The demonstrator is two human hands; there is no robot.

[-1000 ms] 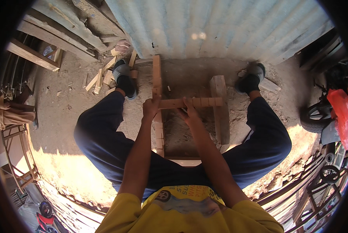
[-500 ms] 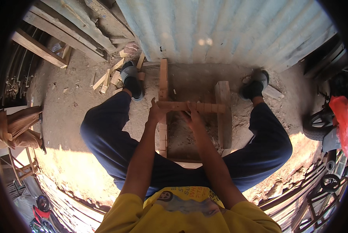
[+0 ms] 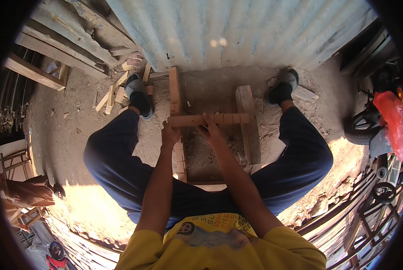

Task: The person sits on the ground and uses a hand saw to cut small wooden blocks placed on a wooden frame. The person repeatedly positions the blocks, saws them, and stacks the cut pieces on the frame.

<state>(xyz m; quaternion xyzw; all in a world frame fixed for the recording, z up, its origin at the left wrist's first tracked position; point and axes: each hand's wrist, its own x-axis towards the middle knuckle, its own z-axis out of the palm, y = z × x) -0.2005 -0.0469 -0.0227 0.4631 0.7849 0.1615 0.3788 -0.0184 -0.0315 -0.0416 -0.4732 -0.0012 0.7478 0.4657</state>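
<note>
A reddish-brown wooden bar with evenly spaced cross lines lies crosswise between my knees. My left hand is closed around its left end. Farther right, my right hand grips the same bar near its middle, thumb and fingers on either side. Beneath the bar's left part runs a similar lined wooden beam, pointing away from me. The bar's right end reaches over a weathered grey timber block. My fingers hide part of the bar's lower edge.
Wood offcuts lie by my left foot. A corrugated metal sheet stands ahead. Planks are stacked far left. At right are a wheel and a red plastic bag. A person in brown clothing is at left.
The whole view has shifted, so most things sit farther left. Both hands stay on the bar. The person in brown at the left has moved nearer.
</note>
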